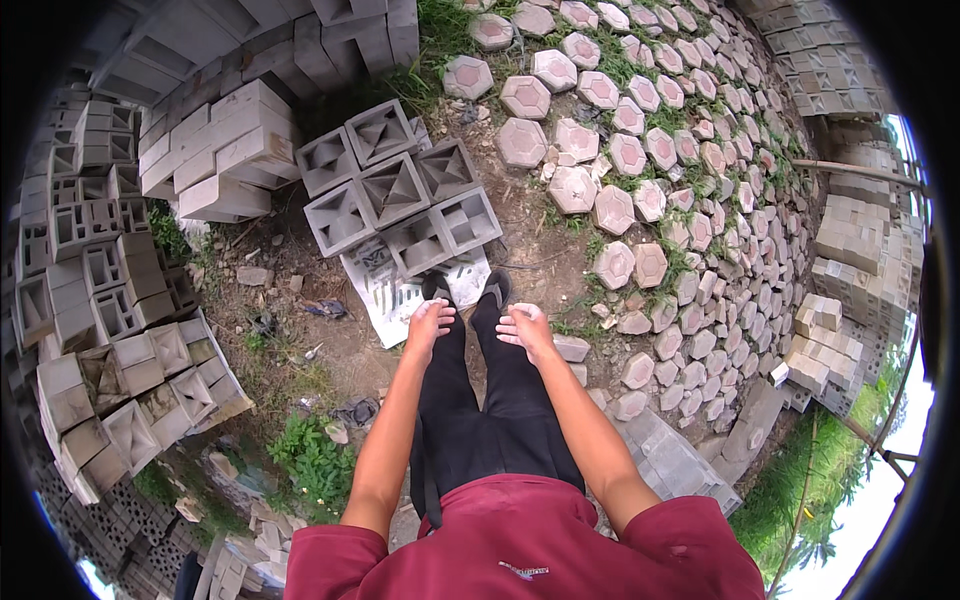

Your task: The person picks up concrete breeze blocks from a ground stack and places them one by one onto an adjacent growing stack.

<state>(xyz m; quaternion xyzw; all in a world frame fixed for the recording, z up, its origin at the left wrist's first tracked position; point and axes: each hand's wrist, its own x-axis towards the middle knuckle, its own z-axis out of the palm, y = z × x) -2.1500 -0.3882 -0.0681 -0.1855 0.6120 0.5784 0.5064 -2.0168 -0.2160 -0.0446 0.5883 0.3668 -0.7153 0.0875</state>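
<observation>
My left hand (430, 325) hovers over my left leg, its fingers loosely bent and apart, with nothing in them. Opposite it, my right hand (526, 330) is held out over my right leg, fingers spread and whitish with dust, also holding nothing. Just beyond my feet, a group of grey concrete ventilation blocks (392, 190) with square and triangular recesses stands packed together. Partly beneath them, a pale printed sheet (385, 312) lies on the ground by my shoes (490, 292). Both hands are apart from the blocks and the sheet.
Plain grey blocks (222, 150) are stacked at the far left, with more hollow blocks (140, 380) nearer on the left. Many hexagonal paving stones (615, 262) lie over grass on the right. Pale bricks (825, 345) are piled at the right edge. A grey slab (675, 455) lies behind my right arm.
</observation>
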